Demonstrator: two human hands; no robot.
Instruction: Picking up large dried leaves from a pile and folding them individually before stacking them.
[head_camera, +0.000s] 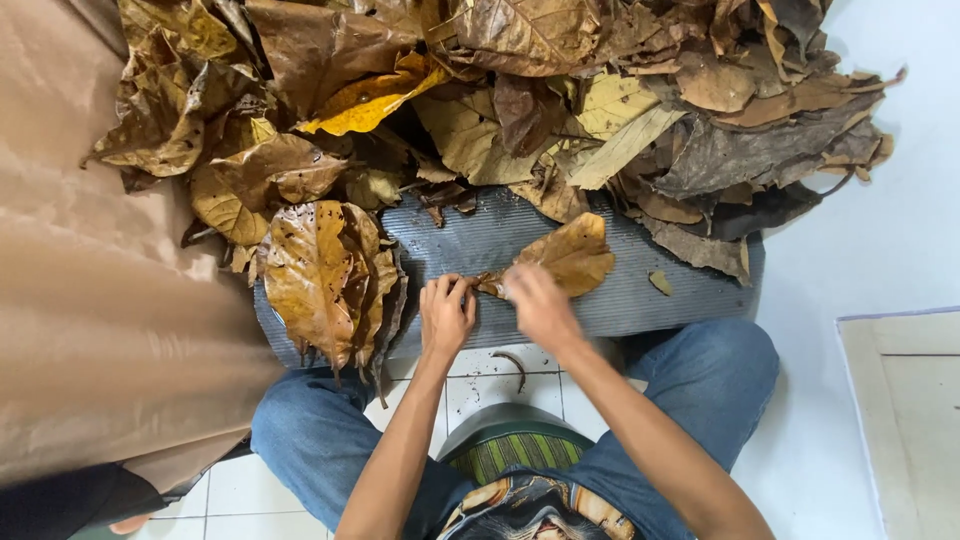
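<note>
Hands (447, 312) (535, 300) gripping leaf (570, 255), mat (640, 290) edge

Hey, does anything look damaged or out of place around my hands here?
Yes. The big yellow-brown leaf left of your left hand is speckled with small holes. A loose curved stem lies on the white floor tiles, off the grey mat.

Dry leaves on a ribbed mat

The leaf (572, 257) at the mat's near edge is dry, papery and matt; the pile of leaves (520, 110) over its far edge is brittle and curled. The grey mat (650, 290) is finely ribbed, the brown sheet (90, 290) smooth matt paper, the floor tiles (480, 385) glossy.
</note>
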